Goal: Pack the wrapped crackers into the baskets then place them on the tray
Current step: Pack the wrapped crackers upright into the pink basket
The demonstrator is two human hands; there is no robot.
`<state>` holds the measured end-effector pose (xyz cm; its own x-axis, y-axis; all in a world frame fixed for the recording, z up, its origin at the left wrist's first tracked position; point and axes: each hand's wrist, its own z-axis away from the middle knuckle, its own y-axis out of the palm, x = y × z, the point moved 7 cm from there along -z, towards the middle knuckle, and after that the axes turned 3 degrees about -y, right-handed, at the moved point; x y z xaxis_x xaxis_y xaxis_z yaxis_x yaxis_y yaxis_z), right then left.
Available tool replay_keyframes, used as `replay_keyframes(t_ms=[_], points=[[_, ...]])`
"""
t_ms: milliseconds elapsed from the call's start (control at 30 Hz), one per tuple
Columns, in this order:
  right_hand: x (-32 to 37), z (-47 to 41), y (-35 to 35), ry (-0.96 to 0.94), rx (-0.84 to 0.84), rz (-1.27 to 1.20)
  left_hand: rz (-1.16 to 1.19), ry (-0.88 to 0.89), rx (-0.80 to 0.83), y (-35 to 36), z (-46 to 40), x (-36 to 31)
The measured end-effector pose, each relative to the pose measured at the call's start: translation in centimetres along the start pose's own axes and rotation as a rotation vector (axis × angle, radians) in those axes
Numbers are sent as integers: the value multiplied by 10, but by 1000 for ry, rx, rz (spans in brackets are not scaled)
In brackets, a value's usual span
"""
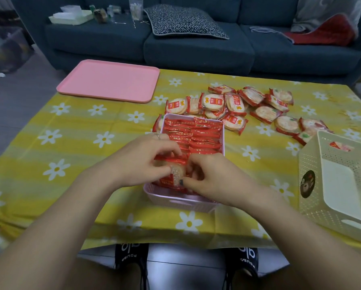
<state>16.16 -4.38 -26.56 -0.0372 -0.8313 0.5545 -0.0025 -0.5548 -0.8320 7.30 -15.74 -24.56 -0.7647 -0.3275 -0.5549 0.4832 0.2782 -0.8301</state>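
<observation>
A pink basket (176, 200) stands at the table's near middle, packed with several red-wrapped crackers (198, 133) standing on edge. Over its near end, my left hand (142, 158) and my right hand (211, 178) both pinch one wrapped cracker (176, 172), pressed in among the others. A loose pile of wrapped crackers (234, 105) lies beyond the basket and to its right. A cream basket (313, 195) tilts at the right edge, with one cracker (340, 145) showing at its far rim. The pink tray (108, 80) lies bare at the far left.
A yellow daisy-print cloth (71, 143) covers the low table. Behind it runs a dark blue sofa (196, 51) with a patterned cushion, a red cloth, a cream box and small jars. My shoes (131, 258) show under the table's near edge.
</observation>
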Motion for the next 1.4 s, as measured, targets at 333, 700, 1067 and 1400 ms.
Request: replay_keyframes(t_ms=[333,700,1067,1400], points=[[0,-2,22,15,-60,82,-335,108,76,38,-6,-2],[3,6,26,3,-149,86,-696,-69,15,44,-11,2],[-20,4,-27,121,-310,-60,-606,-162,-1,48,-10,10],[-114,14,-53,640,-162,-199,-612,-192,87,46,-17,7]])
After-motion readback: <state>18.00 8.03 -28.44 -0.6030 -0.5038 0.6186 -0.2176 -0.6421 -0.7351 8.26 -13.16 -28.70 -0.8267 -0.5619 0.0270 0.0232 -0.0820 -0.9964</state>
